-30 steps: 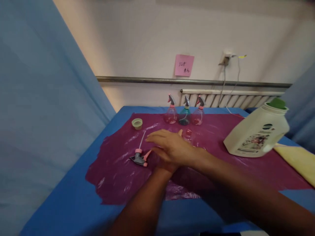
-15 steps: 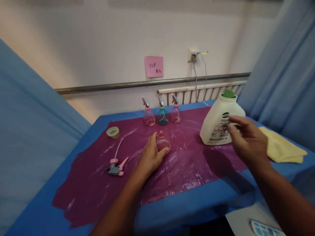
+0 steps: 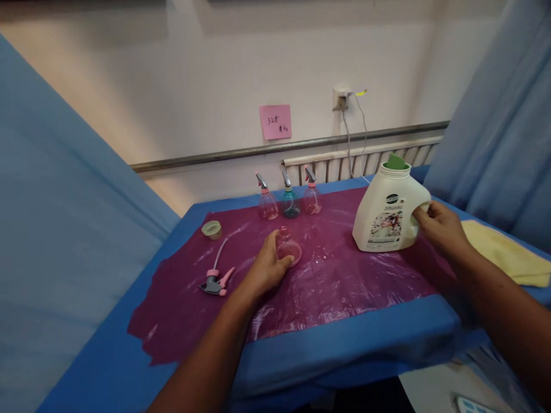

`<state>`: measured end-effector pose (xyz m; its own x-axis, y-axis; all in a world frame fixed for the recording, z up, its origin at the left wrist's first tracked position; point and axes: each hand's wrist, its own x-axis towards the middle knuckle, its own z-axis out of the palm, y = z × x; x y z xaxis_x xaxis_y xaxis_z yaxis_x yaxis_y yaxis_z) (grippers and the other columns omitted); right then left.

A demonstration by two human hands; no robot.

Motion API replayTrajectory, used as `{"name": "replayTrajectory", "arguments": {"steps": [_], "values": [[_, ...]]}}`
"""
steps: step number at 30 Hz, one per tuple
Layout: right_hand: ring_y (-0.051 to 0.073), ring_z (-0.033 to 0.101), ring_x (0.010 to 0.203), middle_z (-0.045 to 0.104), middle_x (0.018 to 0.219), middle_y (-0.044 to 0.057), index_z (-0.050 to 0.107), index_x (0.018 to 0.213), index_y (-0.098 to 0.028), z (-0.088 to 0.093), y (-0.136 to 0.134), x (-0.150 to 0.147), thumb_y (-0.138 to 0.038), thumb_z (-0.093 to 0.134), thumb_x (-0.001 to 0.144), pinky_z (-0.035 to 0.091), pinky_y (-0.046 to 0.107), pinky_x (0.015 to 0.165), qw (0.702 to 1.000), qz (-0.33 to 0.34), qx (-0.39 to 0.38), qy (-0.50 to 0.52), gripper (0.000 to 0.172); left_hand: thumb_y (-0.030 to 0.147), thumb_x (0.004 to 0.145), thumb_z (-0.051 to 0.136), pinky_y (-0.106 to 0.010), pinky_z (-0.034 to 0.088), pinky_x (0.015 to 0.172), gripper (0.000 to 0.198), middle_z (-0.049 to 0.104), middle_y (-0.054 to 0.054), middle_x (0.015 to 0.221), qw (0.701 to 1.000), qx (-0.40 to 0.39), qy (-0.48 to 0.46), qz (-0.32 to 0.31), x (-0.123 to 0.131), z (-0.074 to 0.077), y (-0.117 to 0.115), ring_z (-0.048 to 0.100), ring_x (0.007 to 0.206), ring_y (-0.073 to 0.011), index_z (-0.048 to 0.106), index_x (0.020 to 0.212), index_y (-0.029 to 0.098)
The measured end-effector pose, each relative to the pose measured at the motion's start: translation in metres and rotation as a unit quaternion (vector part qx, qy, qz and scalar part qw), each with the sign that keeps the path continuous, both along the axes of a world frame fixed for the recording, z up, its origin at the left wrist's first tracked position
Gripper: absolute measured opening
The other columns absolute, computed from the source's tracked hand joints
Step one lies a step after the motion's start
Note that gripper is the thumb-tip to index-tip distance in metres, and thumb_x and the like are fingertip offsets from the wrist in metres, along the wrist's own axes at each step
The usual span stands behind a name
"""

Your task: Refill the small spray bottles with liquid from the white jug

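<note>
My left hand [image 3: 266, 265] is wrapped round a small clear pink bottle [image 3: 289, 248] with no spray head, standing on the purple plastic sheet [image 3: 344, 281]. Its pink and grey spray head [image 3: 216, 280] with a dip tube lies to the left on the sheet. My right hand [image 3: 439, 225] is closed on the handle of a large white detergent jug [image 3: 387, 209] with an open green spout, upright at the right of the sheet.
Three small spray bottles [image 3: 289, 198] stand in a row at the back of the blue table [image 3: 344, 338]. A pale green cap [image 3: 212, 229] sits back left. A yellow cloth [image 3: 503, 252] lies at the right. Blue curtains hang on both sides.
My right hand left the spot near the spray head, crossed to the right and took the jug's handle. My left hand came to grip the small bottle. The view swung right.
</note>
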<state>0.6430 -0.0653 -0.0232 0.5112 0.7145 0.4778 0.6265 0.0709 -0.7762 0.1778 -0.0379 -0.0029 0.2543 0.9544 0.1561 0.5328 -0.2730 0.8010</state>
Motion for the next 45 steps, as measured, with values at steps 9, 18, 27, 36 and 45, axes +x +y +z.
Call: {"name": "replayTrajectory", "arguments": {"steps": [9, 18, 27, 36, 45], "values": [[0.026, 0.062, 0.088, 0.072, 0.093, 0.01, 0.064, 0.092, -0.025, 0.035, 0.011, -0.013, -0.029, 0.065, 0.095, 0.044, 0.041, 0.078, 0.999, 0.004, -0.029, -0.023, 0.005, 0.027, 0.088, 0.08, -0.056, 0.042, 0.135, 0.079, 0.057, -0.016, 0.17, 1.0, -0.011, -0.012, -0.002, -0.001, -0.002, 0.001, 0.056, 0.159, -0.0359, 0.049, 0.16, 0.024], [0.024, 0.059, 0.08, 0.073, 0.087, 0.008, 0.068, 0.092, -0.027, 0.07, 0.028, -0.04, -0.022, 0.066, 0.089, 0.038, 0.038, 0.073, 0.991, 0.073, -0.026, -0.106, 0.005, 0.027, 0.088, 0.08, -0.055, 0.043, 0.133, 0.084, 0.061, -0.017, 0.166, 0.998, -0.02, -0.06, -0.014, 0.0, -0.007, 0.002, 0.061, 0.153, -0.0342, 0.046, 0.164, 0.022], [0.03, 0.071, 0.089, 0.083, 0.101, 0.012, 0.077, 0.105, -0.024, 0.089, 0.05, -0.069, -0.033, 0.058, 0.092, 0.04, 0.036, 0.072, 0.951, 0.066, -0.116, -0.28, 0.025, 0.029, 0.084, 0.086, -0.052, 0.045, 0.13, 0.091, 0.062, -0.016, 0.164, 0.991, -0.048, -0.125, 0.014, 0.001, -0.023, 0.008, 0.064, 0.148, -0.0352, 0.046, 0.166, 0.024], [0.032, 0.072, 0.087, 0.084, 0.106, 0.018, 0.079, 0.111, -0.021, 0.092, 0.058, -0.087, -0.036, 0.052, 0.1, 0.032, 0.038, 0.067, 0.921, 0.013, -0.154, -0.359, 0.032, 0.031, 0.079, 0.093, -0.055, 0.052, 0.123, 0.079, 0.074, -0.014, 0.145, 0.993, -0.04, -0.101, 0.042, -0.018, -0.013, 0.003, 0.071, 0.136, -0.0367, 0.061, 0.151, 0.025], [0.033, 0.073, 0.089, 0.084, 0.108, 0.017, 0.08, 0.113, -0.022, 0.093, 0.056, -0.093, -0.033, 0.056, 0.1, 0.034, 0.039, 0.071, 0.922, 0.006, -0.156, -0.355, 0.029, 0.032, 0.081, 0.092, -0.057, 0.047, 0.129, 0.076, 0.071, -0.014, 0.154, 0.994, 0.026, -0.039, 0.101, -0.041, 0.015, 0.015, 0.066, 0.146, -0.0368, 0.063, 0.151, 0.026]]}}
